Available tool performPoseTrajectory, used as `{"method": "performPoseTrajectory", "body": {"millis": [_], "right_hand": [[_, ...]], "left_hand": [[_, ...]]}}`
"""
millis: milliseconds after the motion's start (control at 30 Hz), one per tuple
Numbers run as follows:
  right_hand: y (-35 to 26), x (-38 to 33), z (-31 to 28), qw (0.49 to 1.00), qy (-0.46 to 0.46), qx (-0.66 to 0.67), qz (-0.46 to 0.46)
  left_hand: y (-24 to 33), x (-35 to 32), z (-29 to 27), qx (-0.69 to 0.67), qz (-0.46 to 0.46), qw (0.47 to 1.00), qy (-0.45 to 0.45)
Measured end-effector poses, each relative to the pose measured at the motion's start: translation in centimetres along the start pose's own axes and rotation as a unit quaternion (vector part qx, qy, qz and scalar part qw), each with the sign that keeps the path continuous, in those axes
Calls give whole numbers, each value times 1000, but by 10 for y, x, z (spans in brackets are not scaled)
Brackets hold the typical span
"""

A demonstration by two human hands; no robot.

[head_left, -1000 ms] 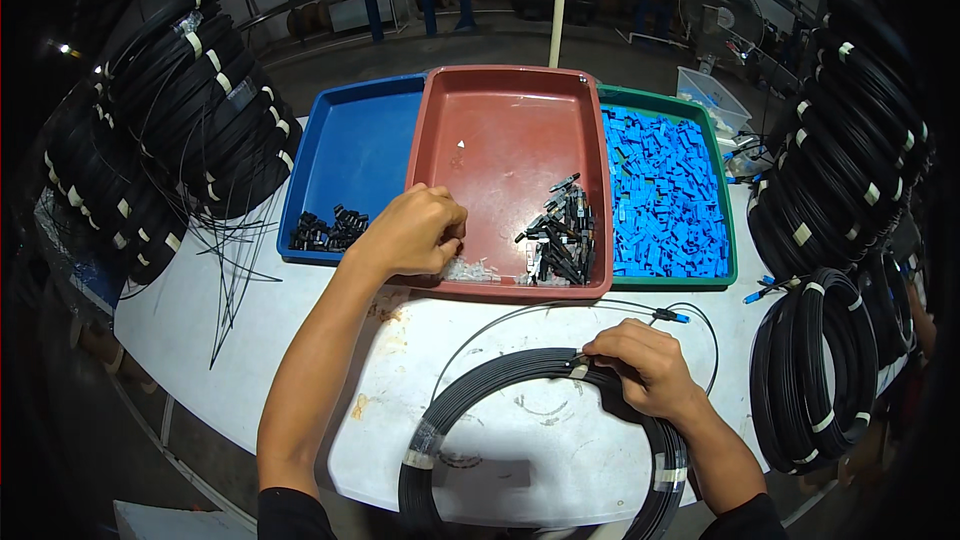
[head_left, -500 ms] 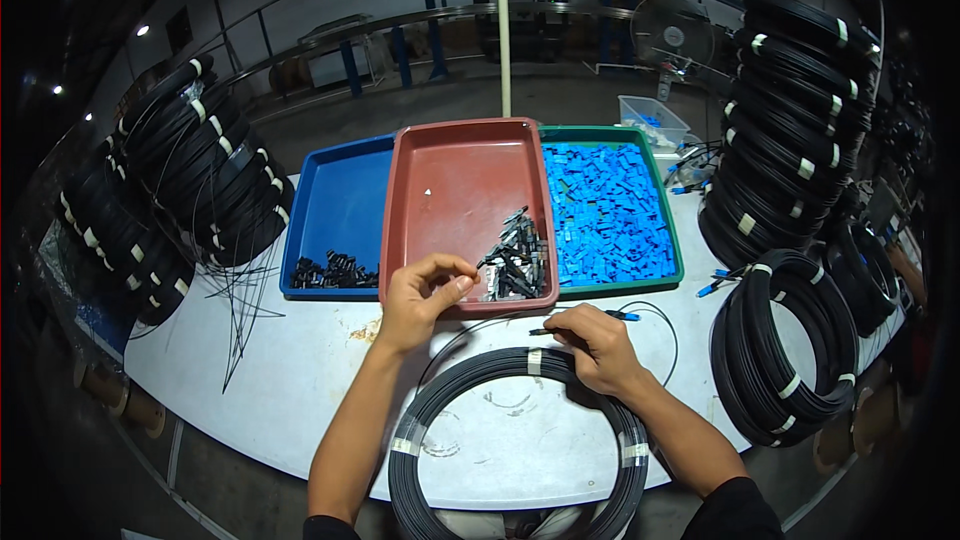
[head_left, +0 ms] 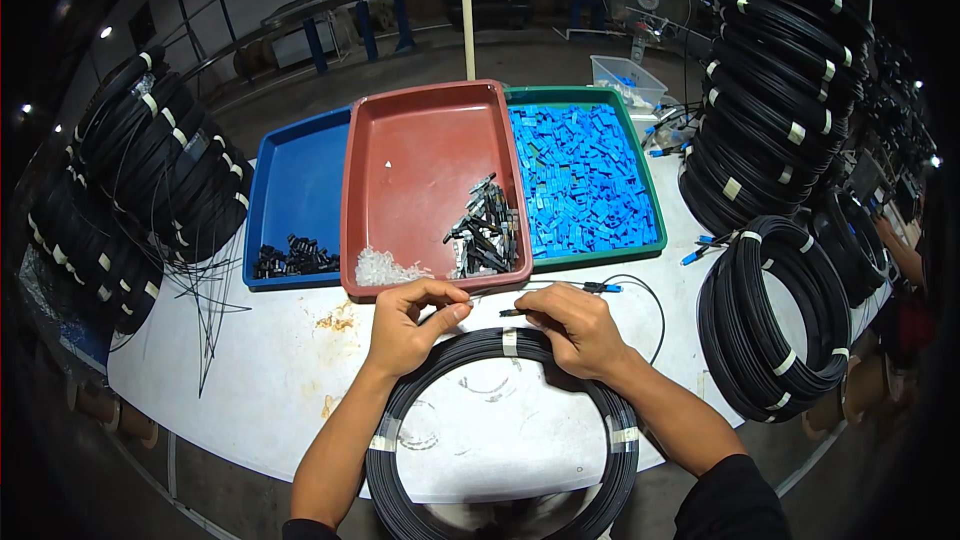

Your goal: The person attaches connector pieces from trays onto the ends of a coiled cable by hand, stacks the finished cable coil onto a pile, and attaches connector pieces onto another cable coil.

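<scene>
A coil of black cable [head_left: 400, 375], bound with white tape, lies in front of me, its near part past the table edge. Over its far left side my left hand [head_left: 415, 325] is closed in a pinch; whatever its fingertips hold is too small to make out. My right hand [head_left: 575, 325], facing it, pinches a small black connector piece [head_left: 513, 313] that points left. Beyond the right knuckles lies a blue-tipped cable connector [head_left: 605, 288], with thin cable looping to its right. Just past my hands stands a red tray [head_left: 430, 155] with clear small pieces [head_left: 385, 268] and black-and-silver parts [head_left: 487, 230].
A blue tray [head_left: 295, 165] with small black parts stands left, a green tray [head_left: 655, 210] full of blue connector pieces right. Tall stacks of cable coils [head_left: 165, 155] [head_left: 775, 110] flank the white table [head_left: 270, 370]. Another coil [head_left: 715, 325] leans at right.
My left hand has come from the red tray's front corner down toward my right hand, uncovering the clear pieces. My right hand keeps the black piece. The whole view has shifted slightly.
</scene>
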State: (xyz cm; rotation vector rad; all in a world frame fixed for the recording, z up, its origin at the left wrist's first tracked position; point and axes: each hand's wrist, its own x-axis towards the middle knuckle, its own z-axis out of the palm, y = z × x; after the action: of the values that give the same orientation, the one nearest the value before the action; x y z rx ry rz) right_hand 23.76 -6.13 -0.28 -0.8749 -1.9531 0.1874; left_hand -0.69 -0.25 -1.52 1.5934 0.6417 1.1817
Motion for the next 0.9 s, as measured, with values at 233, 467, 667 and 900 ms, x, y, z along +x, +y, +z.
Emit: {"method": "performPoseTrajectory", "body": {"millis": [233,467,667,900], "right_hand": [[-1,0,-1,1000,-19,4,4],[0,-2,1,999,-32,8,-12],[1,-3,0,999,-37,7,-6],[0,-1,-1,999,-37,9,-13]], "left_hand": [[16,-3,8,133,35,990,-29],[15,-2,8,178,88,979,-41],[21,-3,12,187,61,979,-47],[15,-1,11,180,110,976,-48]]}}
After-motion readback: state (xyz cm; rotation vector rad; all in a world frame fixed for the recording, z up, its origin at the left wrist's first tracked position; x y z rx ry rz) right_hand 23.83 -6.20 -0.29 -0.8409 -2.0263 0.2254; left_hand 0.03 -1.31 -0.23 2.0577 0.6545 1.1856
